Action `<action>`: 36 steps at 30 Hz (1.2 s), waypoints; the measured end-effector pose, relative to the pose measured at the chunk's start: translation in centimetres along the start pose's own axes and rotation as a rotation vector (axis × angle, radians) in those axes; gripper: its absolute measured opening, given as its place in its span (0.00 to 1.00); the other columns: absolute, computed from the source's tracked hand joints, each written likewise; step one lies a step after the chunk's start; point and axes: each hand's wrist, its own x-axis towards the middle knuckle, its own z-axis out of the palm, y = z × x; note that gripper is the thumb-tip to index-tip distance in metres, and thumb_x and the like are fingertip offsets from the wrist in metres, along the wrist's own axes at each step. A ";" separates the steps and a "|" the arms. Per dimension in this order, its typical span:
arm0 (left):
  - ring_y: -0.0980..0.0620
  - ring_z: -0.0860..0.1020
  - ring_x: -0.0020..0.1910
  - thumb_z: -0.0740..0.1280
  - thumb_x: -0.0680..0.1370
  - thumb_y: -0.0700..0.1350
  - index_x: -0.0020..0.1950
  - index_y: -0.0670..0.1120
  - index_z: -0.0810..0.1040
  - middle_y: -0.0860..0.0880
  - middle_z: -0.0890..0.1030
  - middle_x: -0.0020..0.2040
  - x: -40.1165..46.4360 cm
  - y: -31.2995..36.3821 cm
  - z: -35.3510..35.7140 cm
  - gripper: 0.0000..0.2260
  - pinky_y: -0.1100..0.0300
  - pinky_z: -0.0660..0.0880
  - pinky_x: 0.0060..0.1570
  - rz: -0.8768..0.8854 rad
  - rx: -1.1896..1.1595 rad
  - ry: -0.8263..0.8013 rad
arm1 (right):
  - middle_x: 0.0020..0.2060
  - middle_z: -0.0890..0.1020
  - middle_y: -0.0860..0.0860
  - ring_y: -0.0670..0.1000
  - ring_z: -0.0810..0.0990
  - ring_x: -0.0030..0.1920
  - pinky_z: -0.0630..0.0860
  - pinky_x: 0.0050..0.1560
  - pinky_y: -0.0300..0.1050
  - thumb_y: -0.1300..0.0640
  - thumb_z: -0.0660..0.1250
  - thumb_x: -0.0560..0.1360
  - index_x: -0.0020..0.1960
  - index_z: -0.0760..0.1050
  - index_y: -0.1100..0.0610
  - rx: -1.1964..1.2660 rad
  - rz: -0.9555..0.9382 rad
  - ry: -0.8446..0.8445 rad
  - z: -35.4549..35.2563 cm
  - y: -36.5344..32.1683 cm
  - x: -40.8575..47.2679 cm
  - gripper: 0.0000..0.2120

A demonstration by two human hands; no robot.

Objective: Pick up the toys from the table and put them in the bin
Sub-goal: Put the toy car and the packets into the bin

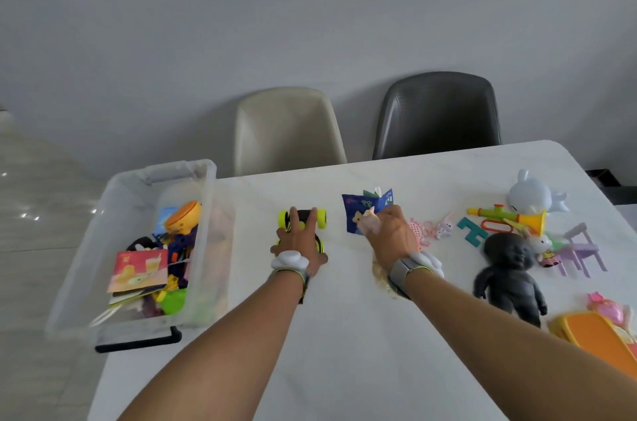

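Head view, near edge first: an orange board lies at the right corner of the white table, a pink toy touching its far side. Beyond them a black doll lies on its back.

Both forearms reach forward, each wrist wearing a grey band. Left hand rests on a black car with yellow-green wheels, fingers spread over its top and curled round the body. Right hand has its fingers curled on a small pale figure, pressed against a blue cloth book. White characters are printed on the book's cover; they are too blurred to read.

Right of the book lie small pink pieces, a teal letter, a toy trumpet, a small rabbit doll, a purple chair and, farthest, a white rabbit.

At the table's left end stands a clear bin, well apart from the loose toys. It holds a pink card with unreadable print, an orange toy, a purple piece and a green piece, among others not told apart.

Behind the table stand a cream chair and a dark grey chair, against a plain wall.
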 end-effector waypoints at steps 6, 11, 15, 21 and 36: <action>0.35 0.65 0.67 0.74 0.69 0.53 0.78 0.66 0.46 0.52 0.41 0.81 -1.3 -2.5 -2.9 0.47 0.41 0.74 0.56 0.040 -0.065 0.150 | 0.59 0.71 0.48 0.55 0.79 0.42 0.76 0.41 0.50 0.50 0.67 0.77 0.48 0.76 0.49 -0.005 -0.099 0.041 0.4 -4.8 -1.4 0.04; 0.34 0.68 0.64 0.75 0.67 0.55 0.77 0.65 0.48 0.52 0.45 0.80 -2.0 -6.5 -6.3 0.47 0.42 0.76 0.54 -0.005 -0.156 0.277 | 0.60 0.72 0.49 0.55 0.78 0.44 0.72 0.41 0.47 0.46 0.69 0.76 0.51 0.76 0.49 0.038 -0.195 0.082 2.3 -10.6 -2.1 0.08; 0.34 0.71 0.60 0.75 0.65 0.56 0.77 0.64 0.52 0.51 0.50 0.78 -2.5 -9.5 -9.1 0.46 0.44 0.77 0.52 -0.012 -0.167 0.434 | 0.60 0.71 0.49 0.51 0.72 0.38 0.68 0.39 0.44 0.48 0.69 0.75 0.52 0.79 0.51 0.060 -0.278 0.117 4.4 -15.2 -2.0 0.09; 0.36 0.73 0.58 0.73 0.66 0.54 0.75 0.63 0.57 0.46 0.57 0.76 -2.4 -16.9 -13.7 0.41 0.48 0.76 0.53 -0.063 -0.193 0.509 | 0.58 0.70 0.50 0.51 0.71 0.36 0.67 0.36 0.43 0.50 0.69 0.74 0.51 0.78 0.52 0.030 -0.373 0.104 8.1 -24.1 -3.1 0.08; 0.32 0.60 0.75 0.75 0.68 0.59 0.81 0.61 0.48 0.43 0.47 0.81 3.8 -34.0 -16.6 0.49 0.43 0.67 0.67 -0.201 -0.157 0.271 | 0.47 0.71 0.46 0.54 0.79 0.40 0.68 0.39 0.43 0.51 0.69 0.73 0.49 0.73 0.52 0.118 -0.345 -0.021 19.2 -37.7 -2.8 0.09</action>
